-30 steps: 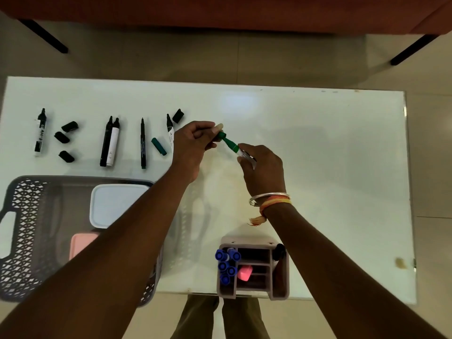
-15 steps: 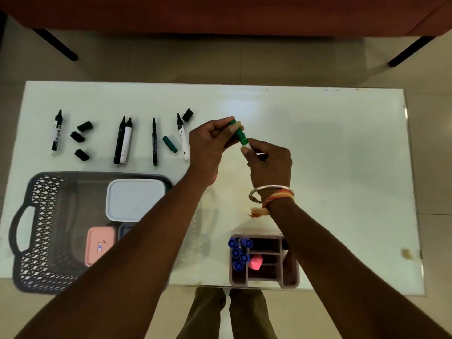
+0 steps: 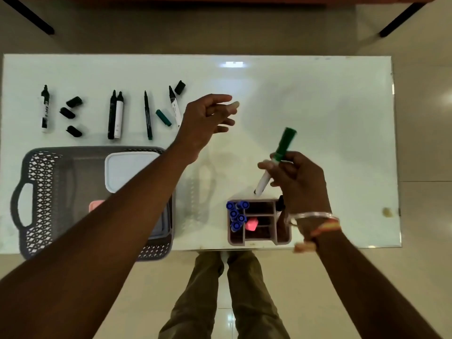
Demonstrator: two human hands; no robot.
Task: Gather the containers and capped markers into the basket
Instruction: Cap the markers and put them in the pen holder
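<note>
Left hand [image 3: 208, 118] withdrawn, right hand [image 3: 300, 182] grips marker [image 3: 284, 145]

White table [image 3: 318, 113] stands on tiled floor [image 3: 428, 148].

text: none legible | leftmost marker [image 3: 44, 111] print: too blurred

Exposure: dim and muted overall; forearms [image 3: 110, 228] nearly silhouetted.
Source: overhead; small bright glare patch on the glossy white rectangular tabletop [image 3: 305, 106] near its far edge.
Blur: fingers [image 3: 231, 106] of the left hand [image 3: 205, 118] smeared.
Distortion: forearms swell toward the lower corners.
</note>
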